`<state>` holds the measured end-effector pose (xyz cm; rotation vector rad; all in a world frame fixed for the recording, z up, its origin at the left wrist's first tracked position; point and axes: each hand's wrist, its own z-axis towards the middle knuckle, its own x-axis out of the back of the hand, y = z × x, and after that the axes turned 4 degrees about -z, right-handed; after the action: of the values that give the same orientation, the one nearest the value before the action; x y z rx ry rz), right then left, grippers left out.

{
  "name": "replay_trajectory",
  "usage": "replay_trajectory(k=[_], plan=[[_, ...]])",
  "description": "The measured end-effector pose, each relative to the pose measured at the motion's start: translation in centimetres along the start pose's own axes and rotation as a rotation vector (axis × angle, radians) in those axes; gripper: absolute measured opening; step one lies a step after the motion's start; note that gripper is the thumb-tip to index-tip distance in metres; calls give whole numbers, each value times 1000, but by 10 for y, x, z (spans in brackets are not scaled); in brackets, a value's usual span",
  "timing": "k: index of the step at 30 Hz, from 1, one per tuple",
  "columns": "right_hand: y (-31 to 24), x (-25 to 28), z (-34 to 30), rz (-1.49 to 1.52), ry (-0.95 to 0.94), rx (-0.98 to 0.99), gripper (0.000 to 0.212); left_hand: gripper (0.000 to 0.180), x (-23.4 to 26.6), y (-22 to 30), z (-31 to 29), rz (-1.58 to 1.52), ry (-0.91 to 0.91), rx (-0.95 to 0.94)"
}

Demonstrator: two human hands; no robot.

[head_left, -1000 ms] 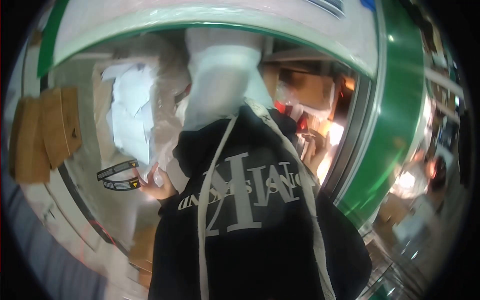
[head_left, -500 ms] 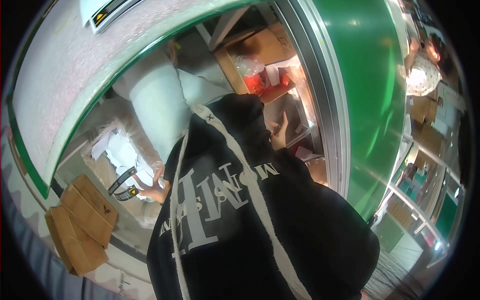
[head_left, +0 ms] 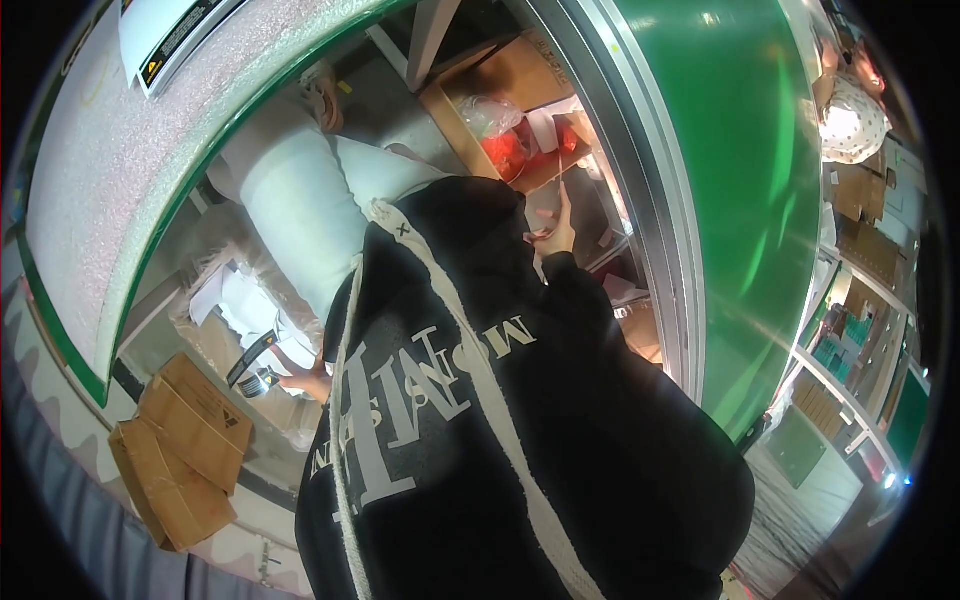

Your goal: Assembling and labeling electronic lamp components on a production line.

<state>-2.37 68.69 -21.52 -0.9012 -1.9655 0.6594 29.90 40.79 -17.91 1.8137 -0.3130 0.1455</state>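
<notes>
My left hand point(head_left: 305, 381) is at the left, over an open carton lined with clear plastic and holding white papers point(head_left: 245, 303). Between its fingers is a folded black-and-white label strip point(head_left: 258, 378) with a small yellow-orange mark. On the other side of my body, my right hand point(head_left: 557, 232) has one finger stretched upward and the others partly bent. Nothing plainly shows in its grasp. It is just below a brown cardboard box point(head_left: 463, 125) containing a red item point(head_left: 507, 152) and clear plastic. My black hoodie covers the middle of the view.
A textured white tabletop with a green edge point(head_left: 160, 200) curves across the upper left, a printed sheet point(head_left: 172, 45) on it. Folded brown cardboard point(head_left: 190, 440) lies lower left. A metal rail point(head_left: 640, 130) borders a green surface point(head_left: 745, 200) at right. Another person point(head_left: 852, 125) is far right.
My right hand has risen slightly, closer to the brown box. The label strip in my left hand has turned and shifted a little. The whole view has tilted slightly.
</notes>
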Motion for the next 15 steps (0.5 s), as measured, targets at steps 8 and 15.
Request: replay_trajectory(k=[8,15], plan=[[-40,13,22,-186,-109,215,105,78,9,-25,4,-126,-295,-382],[-180,-55,16,-3,-340,1006,92,114,-16,34,-13,-213,-180,104]])
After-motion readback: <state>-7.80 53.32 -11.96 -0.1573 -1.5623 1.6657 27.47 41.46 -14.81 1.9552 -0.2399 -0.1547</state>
